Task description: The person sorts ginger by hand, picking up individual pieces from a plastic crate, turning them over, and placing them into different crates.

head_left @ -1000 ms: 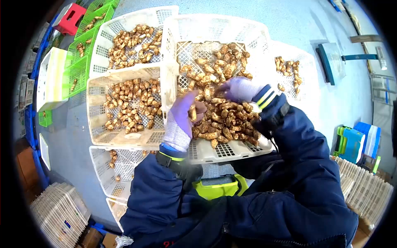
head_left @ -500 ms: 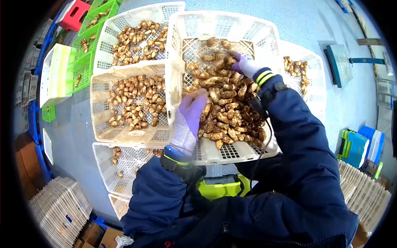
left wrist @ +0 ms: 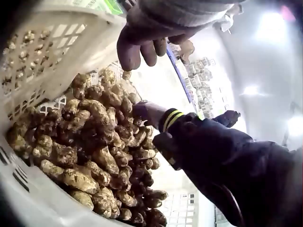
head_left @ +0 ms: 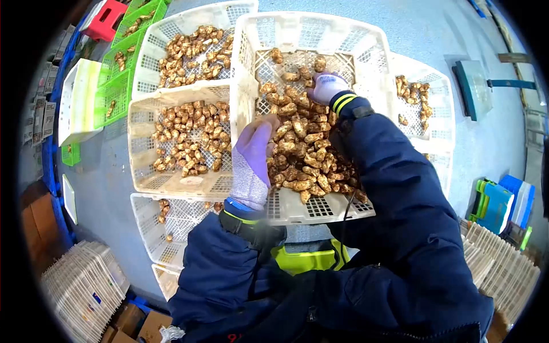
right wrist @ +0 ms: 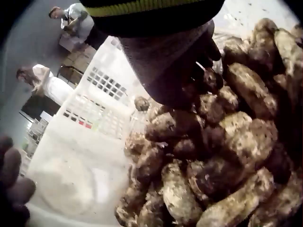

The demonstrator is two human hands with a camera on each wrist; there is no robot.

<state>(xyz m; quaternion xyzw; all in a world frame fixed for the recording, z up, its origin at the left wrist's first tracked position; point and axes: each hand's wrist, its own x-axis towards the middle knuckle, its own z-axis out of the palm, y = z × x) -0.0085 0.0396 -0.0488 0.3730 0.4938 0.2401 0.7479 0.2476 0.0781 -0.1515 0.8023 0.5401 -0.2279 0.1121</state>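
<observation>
A large white plastic crate (head_left: 309, 31) holds a heaped pile of brown-and-cream matsutake mushrooms (head_left: 311, 154). My left hand (head_left: 254, 143), in a purple-and-grey glove, hovers at the crate's left side over the pile's edge. In the left wrist view, the left hand's fingers (left wrist: 149, 49) hang loosely bent with no mushroom showing between them. Farther back, my gloved right hand (head_left: 330, 87) reaches down into the mushrooms. Its fingertips are hidden among them in the head view, and in the right wrist view the right hand (right wrist: 165, 66) is dark; I cannot tell whether it grips one.
Left of the main crate stand two white crates of mushrooms, a back crate (head_left: 150, 60) and a nearer crate (head_left: 140, 180). Another crate (head_left: 440, 86) is at the right. Green baskets (head_left: 117, 86) and a red stool (head_left: 106, 20) lie far left. Two people (right wrist: 49, 82) appear beyond the crate.
My left hand held a mushroom a second ago; none shows in it now. My right hand has moved from mid-pile toward the back of the crate, where mushrooms now lie more spread.
</observation>
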